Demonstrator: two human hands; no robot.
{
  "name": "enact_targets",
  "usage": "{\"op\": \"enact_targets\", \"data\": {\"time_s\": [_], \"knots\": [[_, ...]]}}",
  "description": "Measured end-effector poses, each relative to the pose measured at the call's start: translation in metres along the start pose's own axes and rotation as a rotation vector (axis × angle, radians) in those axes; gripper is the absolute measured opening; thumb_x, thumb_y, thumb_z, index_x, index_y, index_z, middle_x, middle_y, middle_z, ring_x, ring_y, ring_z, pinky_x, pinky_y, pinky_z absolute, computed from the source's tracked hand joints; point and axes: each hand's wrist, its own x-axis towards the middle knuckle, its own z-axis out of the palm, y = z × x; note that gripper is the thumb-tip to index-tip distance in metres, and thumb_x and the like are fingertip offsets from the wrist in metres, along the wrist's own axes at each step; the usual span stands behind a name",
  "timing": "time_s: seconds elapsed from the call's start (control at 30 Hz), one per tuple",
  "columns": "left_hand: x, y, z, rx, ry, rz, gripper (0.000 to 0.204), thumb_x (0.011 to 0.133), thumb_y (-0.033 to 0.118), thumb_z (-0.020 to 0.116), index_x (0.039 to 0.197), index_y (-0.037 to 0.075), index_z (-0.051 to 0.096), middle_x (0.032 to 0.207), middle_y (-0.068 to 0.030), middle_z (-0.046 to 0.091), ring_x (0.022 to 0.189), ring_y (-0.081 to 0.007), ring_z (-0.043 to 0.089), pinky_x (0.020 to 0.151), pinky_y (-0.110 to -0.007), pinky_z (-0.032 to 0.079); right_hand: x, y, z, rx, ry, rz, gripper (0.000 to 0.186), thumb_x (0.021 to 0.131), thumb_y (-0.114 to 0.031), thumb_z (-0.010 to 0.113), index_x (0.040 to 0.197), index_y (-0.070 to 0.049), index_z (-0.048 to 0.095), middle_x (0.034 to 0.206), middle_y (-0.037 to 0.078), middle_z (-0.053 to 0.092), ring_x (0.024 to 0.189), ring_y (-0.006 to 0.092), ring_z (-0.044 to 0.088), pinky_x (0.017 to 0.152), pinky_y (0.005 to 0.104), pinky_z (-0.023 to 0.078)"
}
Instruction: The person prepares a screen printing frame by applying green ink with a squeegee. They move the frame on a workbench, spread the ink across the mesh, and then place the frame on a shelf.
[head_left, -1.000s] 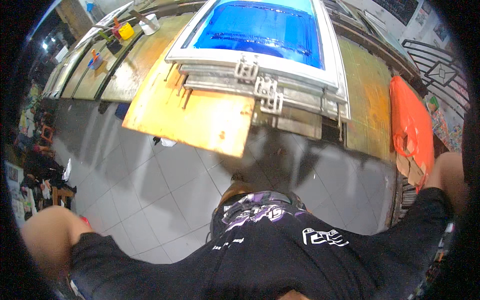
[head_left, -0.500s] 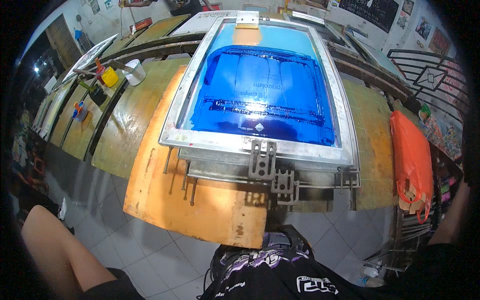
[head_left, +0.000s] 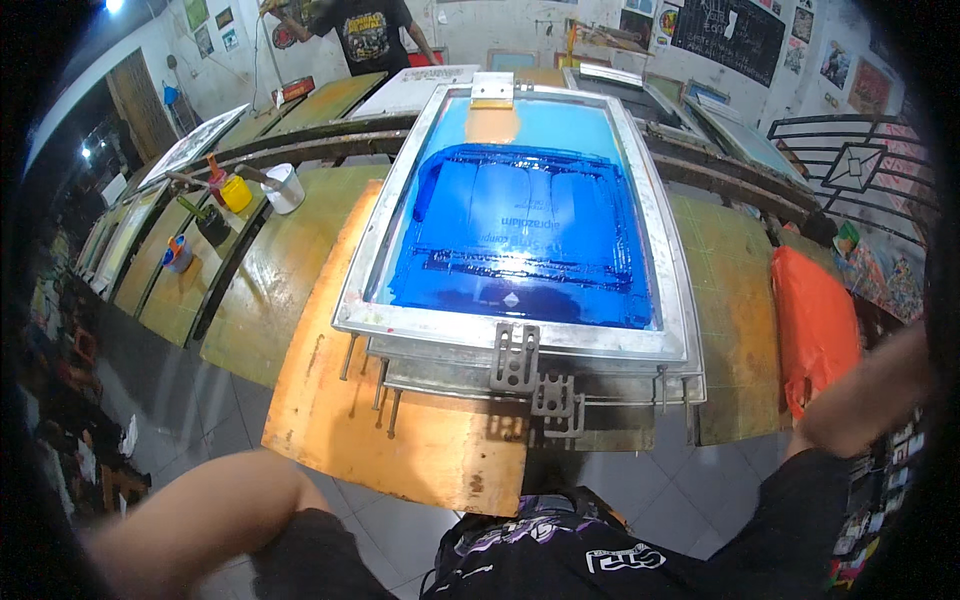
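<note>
Neither of my hands shows. My bare left arm [head_left: 220, 510] runs off at the lower left, and my right arm [head_left: 860, 390] runs off at the right, beside an orange plastic bag [head_left: 810, 300]. In front of me lies a silver screen-printing frame [head_left: 670, 300], its mesh coated with glossy blue ink [head_left: 520, 200] below a light-blue band and a peach patch. More metal frames [head_left: 460, 382] are stacked underneath, with dark metal brackets [head_left: 515, 355] and bolts at the near end. An orange board [head_left: 310, 400] sticks out beneath them.
Several greenish platens [head_left: 235, 340] line both sides. Ink pots, including a white bucket [head_left: 285, 200] and yellow pot [head_left: 236, 200], hold tools at left. A rail [head_left: 700, 170] crosses behind. A person in black [head_left: 370, 35] stands at the far side. A black metal grille [head_left: 840, 130] is at right.
My view has tilted up, showing more of the room and the person opposite. My left arm has shifted inward, and more of my right arm shows beside the orange bag.
</note>
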Motion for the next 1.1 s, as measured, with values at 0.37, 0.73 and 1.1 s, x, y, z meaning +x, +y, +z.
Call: {"op": "enact_targets", "data": {"time_s": [0.37,0.73,1.1], "knots": [[-0.215,-0.219,0.082,0.567,-0.747,-1.334,0.056,0.081,0.047,0.052,0.088,-0.007,0.061,0.082,-0.0178,0.062,0.080,-0.0252,0.060,0.073,-0.032,0.044,-0.138,0.215,0.159,-0.291,-0.582,0.611,0.052,0.069,-0.041,0.065,0.084,0.009,0.062,0.082,0.023,0.062,0.077,0.0293,0.061,0.069,0.0364,0.047],[-0.208,-0.231,0.090,0.539,-0.906,-1.458,0.052,0.074,0.046,0.063,0.092,-0.002,0.063,0.083,-0.0105,0.063,0.074,-0.0192,0.059,0.070,-0.029,0.045,-0.130,0.147,0.183,-0.599,-0.706,0.619,0.061,0.063,-0.044,0.070,0.104,0.000,0.058,0.103,0.020,0.059,0.095,0.0310,0.058,0.081,0.0360,0.045],[-0.212,-0.236,0.083,0.644,-0.725,-1.299,0.058,0.062,0.045,0.070,0.064,-0.013,0.059,0.061,-0.0187,0.060,0.054,-0.0239,0.059,0.052,-0.035,0.045,-0.121,0.165,0.196,-0.560,-0.752,0.675,0.052,0.063,-0.037,0.069,0.094,0.004,0.062,0.095,0.021,0.061,0.086,0.0293,0.061,0.076,0.0350,0.047]]}}
